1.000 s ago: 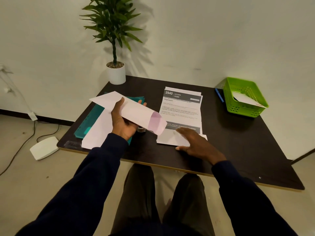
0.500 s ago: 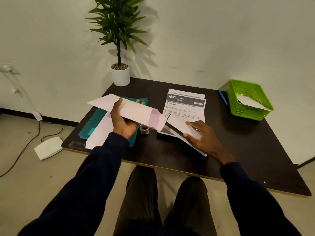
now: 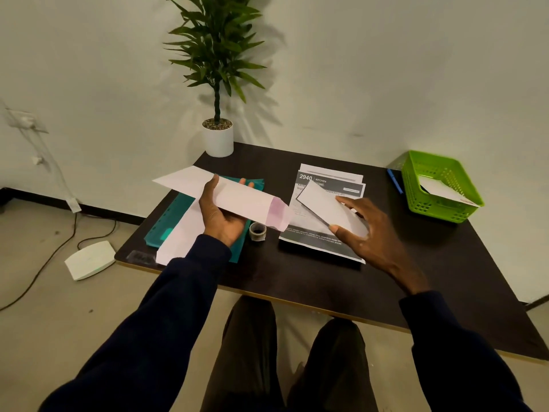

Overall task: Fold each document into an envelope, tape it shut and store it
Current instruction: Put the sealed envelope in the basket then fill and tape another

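With the left hand [image 3: 221, 212] gripping the envelope [image 3: 237, 197] aloft, left of the paper stack [image 3: 323, 242], and the right hand [image 3: 365, 230] pinching the folded document [image 3: 329, 208] above that stack, I'd worry the fold snags on the envelope's unspread mouth and crumples.

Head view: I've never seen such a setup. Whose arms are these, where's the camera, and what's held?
No machine here: a person wears a camera on the head, looking down at their own hands. The left hand grips a long white envelope. The right hand pinches a white sheet above a stack of printed documents. On the dark table are a tape roll, a teal folder, a blue pen, a potted plant and a green basket holding another envelope.
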